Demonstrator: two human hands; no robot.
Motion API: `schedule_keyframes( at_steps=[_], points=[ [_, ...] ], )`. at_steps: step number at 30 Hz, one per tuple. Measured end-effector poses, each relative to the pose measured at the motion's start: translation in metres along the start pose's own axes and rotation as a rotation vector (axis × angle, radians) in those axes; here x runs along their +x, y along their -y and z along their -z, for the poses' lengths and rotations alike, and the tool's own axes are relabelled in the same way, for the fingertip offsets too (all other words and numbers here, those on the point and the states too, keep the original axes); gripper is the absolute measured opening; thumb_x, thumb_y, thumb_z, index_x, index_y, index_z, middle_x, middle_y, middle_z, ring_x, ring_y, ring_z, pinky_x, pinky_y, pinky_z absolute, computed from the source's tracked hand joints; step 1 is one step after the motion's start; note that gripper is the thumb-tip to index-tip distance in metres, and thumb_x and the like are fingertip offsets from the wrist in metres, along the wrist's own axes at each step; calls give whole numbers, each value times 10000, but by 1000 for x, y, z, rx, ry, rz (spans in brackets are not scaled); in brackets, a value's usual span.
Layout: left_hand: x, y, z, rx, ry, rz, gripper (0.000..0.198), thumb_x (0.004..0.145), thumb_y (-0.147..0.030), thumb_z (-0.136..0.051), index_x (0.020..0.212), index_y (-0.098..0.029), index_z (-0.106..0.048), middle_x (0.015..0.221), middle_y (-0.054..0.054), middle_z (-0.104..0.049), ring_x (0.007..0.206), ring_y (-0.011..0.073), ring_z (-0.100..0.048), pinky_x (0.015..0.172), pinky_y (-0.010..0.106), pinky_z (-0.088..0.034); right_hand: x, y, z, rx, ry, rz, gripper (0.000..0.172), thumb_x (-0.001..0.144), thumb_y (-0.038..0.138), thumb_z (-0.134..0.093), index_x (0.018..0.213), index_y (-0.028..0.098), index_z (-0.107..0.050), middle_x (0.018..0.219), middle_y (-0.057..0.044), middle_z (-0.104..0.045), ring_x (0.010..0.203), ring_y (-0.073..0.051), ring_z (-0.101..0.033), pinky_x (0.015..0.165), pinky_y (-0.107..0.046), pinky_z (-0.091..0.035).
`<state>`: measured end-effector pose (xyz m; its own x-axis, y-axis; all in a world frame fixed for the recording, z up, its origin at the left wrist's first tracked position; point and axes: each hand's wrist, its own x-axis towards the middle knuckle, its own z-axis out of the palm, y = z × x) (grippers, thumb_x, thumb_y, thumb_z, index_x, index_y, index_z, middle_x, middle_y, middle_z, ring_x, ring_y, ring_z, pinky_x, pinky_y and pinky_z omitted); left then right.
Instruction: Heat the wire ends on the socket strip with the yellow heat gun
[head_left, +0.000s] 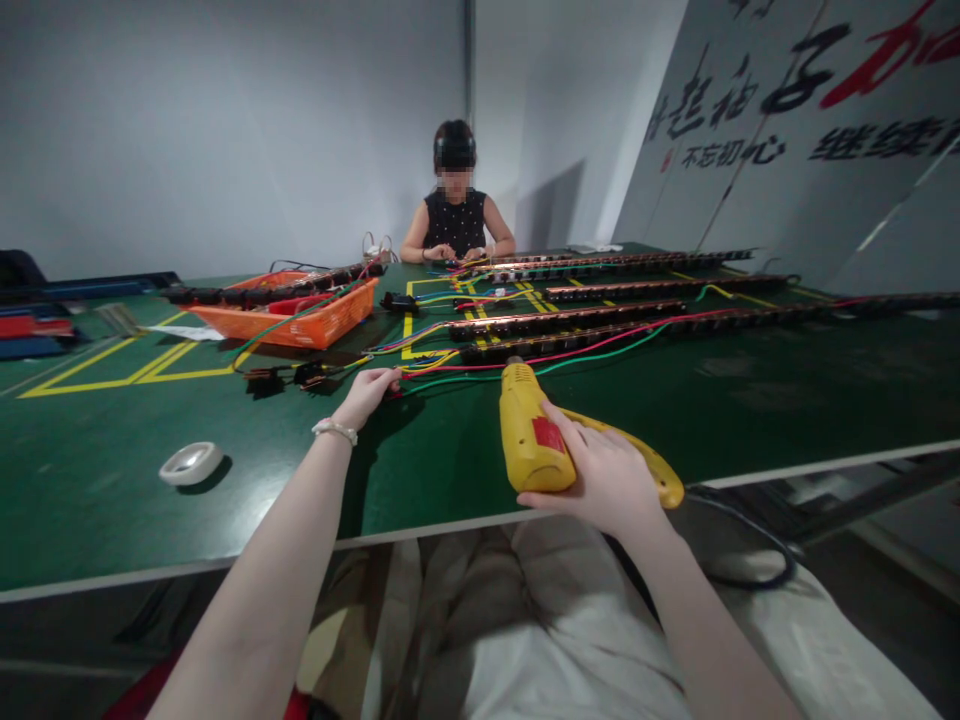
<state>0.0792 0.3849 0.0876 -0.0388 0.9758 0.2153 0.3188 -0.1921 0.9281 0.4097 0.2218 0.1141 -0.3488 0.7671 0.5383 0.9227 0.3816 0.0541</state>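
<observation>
My right hand (604,475) is wrapped round a yellow electric drill (529,430) that lies on the green table (112,470) near its front edge, nose pointing away from me. My left hand (365,393) reaches forward with a bead bracelet on the wrist, its fingers closed on a bundle of coloured wires (450,375). Those wires run to several long dark terminal strips (570,320) lying across the table.
An orange basket (300,315) with more strips and wires stands at the back left. A roll of white tape (190,463) lies front left. Another person (456,215) sits at the far side working on wires. The drill's black cord (750,540) hangs off the front edge.
</observation>
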Motion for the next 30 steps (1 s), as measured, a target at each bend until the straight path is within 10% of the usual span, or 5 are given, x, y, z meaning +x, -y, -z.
schedule_keyframes(
  at_steps=[30],
  points=[
    [7,6,-2,-101,8,42,297,655,-445,-614,545,-177,-549,574,1,-536,597,132,-466,620,271,-382,21,125,-14,146,62,110,1095,664,835,-386,1422,52,-288,872,-104,-565,749,-254,-511,697,-398,-391]
  ],
)
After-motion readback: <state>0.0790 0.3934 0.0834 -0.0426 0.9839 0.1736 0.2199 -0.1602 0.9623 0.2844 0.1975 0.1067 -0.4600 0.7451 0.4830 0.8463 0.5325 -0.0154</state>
